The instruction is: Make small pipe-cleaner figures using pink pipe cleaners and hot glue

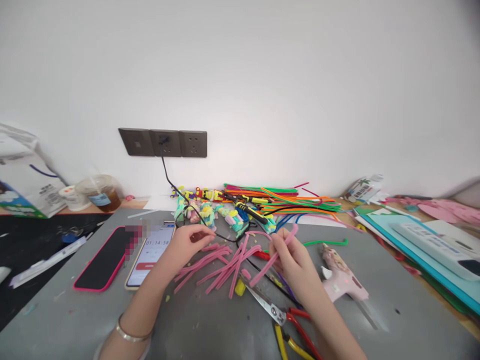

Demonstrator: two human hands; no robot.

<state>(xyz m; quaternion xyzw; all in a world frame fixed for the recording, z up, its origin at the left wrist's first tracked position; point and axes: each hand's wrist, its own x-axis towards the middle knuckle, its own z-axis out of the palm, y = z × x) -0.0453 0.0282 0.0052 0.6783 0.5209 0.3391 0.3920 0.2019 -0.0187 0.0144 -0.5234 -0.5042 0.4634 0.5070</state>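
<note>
Several pink pipe cleaners [221,270] lie in a loose pile on the grey mat. My right hand [290,252] pinches a pink pipe cleaner [264,271], which slants across the fingers with one end above the hand and the other near the scissors. Just left of the pile's upper edge is my left hand [191,245], its thumb and fingertips drawn together; whether anything is between them is too small to tell. Red-handled scissors [275,312] lie below the right hand, blades toward the pile. Yellow-handled pliers [288,345] are partly under them.
A pink glue gun [343,275] lies to the right. Two phones, one dark-screened [101,260] and one lit [152,250], rest on the left. Coloured pipe cleaners [300,202] and small fuzzy figures [206,212] line the back. A black cord [168,175] runs from the wall socket.
</note>
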